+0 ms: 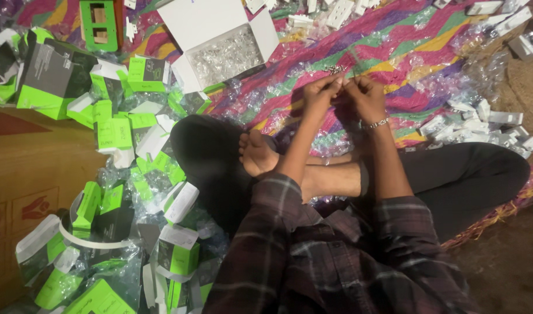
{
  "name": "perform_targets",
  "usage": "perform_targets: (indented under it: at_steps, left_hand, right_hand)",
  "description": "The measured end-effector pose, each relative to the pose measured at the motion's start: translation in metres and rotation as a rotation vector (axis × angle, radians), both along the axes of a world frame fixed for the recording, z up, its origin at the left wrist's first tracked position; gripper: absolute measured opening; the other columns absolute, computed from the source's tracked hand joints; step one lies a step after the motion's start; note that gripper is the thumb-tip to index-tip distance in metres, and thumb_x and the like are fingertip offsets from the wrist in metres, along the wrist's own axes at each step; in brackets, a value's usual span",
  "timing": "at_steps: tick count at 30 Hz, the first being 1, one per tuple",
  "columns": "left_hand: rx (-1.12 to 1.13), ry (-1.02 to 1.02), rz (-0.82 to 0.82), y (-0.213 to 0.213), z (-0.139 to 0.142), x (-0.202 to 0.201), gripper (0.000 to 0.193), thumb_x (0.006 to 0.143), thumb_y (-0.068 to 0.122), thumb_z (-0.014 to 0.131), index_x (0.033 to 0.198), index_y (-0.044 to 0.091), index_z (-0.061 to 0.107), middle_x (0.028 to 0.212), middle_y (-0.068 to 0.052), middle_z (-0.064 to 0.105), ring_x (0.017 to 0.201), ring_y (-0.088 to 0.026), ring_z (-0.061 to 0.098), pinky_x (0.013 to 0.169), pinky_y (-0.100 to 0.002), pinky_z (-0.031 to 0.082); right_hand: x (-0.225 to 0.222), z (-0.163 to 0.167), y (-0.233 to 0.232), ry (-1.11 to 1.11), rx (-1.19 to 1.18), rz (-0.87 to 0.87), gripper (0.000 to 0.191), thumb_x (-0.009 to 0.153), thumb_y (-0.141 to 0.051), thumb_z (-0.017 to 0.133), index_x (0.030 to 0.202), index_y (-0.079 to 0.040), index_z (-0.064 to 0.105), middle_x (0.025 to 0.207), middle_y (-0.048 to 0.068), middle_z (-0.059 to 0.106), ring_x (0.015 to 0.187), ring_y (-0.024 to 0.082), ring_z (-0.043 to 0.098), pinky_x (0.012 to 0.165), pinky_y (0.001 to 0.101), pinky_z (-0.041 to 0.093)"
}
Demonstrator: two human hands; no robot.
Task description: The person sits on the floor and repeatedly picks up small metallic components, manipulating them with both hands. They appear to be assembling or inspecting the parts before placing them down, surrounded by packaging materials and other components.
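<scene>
Packaging strewn over a striped mat

Green-and-white cartons (pixel 112 132) pile at left; an open white box (pixel 220 40) sits upper centre; white plastic parts (pixel 487 119) lie right.

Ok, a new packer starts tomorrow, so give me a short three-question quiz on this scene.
1. True or false: the left hand and right hand are held close together over the striped mat.
2. The open white box holds: A) clear plastic pieces, B) green cartons, C) nothing.
3. On which side of the person is the heap of green and white cartons?

Key: 1 true; 2 A; 3 the person's left.
</scene>
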State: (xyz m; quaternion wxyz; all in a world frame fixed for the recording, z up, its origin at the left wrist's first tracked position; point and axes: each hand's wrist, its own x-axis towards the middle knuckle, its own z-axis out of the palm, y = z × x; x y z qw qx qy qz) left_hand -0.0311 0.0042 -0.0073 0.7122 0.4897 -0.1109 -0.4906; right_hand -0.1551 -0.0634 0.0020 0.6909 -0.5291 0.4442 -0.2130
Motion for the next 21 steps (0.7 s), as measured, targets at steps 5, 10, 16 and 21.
perform_targets:
  at_steps: [5,10,16,21]
  left_hand:
    - [0.021,0.146,-0.023,-0.001,-0.002,0.005,0.028,0.092,0.008,0.073,0.118,-0.003,0.076,0.091,-0.005,0.075,0.074,-0.008,0.059,0.067,-0.023,0.047]
    - [0.035,0.101,-0.011,0.001,-0.002,0.002,0.028,0.094,0.01,0.073,0.119,-0.001,0.075,0.09,-0.005,0.075,0.072,-0.008,0.058,0.066,-0.022,0.048]
    - [0.024,0.048,-0.01,0.001,-0.001,0.001,0.025,0.096,0.011,0.072,0.117,-0.001,0.074,0.088,-0.003,0.072,0.074,-0.007,0.058,0.067,-0.023,0.048]
    - [0.064,-0.243,-0.053,0.001,0.001,0.002,0.023,0.093,0.018,0.073,0.109,0.001,0.075,0.082,0.0,0.071,0.07,-0.006,0.059,0.065,-0.022,0.049]
  right_hand:
    - [0.001,-0.005,-0.002,-0.205,0.053,-0.014,0.008,0.1,-0.003,0.061,0.097,0.003,0.066,0.09,0.01,0.074,0.08,0.018,0.076,0.076,0.0347,0.066]
    - [-0.001,-0.011,-0.004,-0.168,-0.017,-0.024,0.005,0.102,0.0,0.062,0.1,0.003,0.066,0.091,0.01,0.073,0.08,0.016,0.072,0.072,0.0316,0.061]
    - [-0.001,-0.011,-0.003,-0.176,-0.024,0.013,0.009,0.104,-0.003,0.062,0.098,0.001,0.068,0.088,0.007,0.073,0.078,0.013,0.073,0.072,0.0284,0.063]
    - [-0.002,-0.02,-0.005,-0.125,-0.12,-0.057,0.003,0.102,-0.002,0.068,0.101,0.0,0.07,0.091,0.003,0.072,0.079,0.008,0.066,0.07,0.0223,0.054]
